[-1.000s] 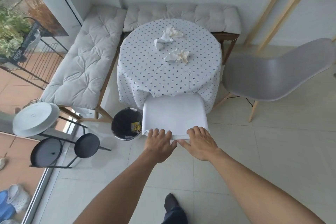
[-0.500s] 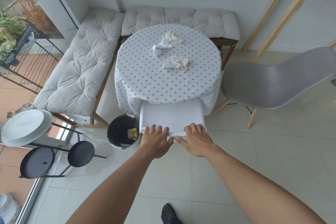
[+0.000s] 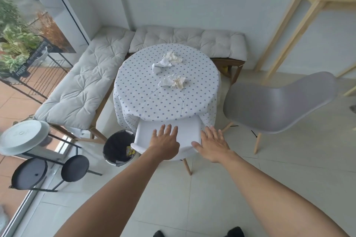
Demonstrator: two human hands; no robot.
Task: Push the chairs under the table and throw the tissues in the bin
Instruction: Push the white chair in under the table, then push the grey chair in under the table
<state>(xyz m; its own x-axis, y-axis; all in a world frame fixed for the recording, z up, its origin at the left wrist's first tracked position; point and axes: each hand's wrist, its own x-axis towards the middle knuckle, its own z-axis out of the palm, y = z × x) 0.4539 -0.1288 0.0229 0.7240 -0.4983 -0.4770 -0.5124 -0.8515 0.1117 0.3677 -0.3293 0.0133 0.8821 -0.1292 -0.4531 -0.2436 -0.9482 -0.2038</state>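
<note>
I see the white chair tucked most of the way under the round table, its seat hidden by the dotted cloth and only the backrest and one wooden leg showing. My left hand lies flat over the top of the backrest, fingers spread and holding nothing. My right hand is also spread wide and empty — it sits at the right end of the backrest, but I cannot tell whether it touches the chair or hovers just off it.

The grey chair stands to the right of the table, well clear of it, not pushed in. Two clumps of crumpled tissues lie on the tabletop: the far tissues toward the bench side, the near tissues around the middle. The black bin stands on the floor just left of the white chair, with a yellow scrap inside. A cushioned bench wraps the corner behind the table.
</note>
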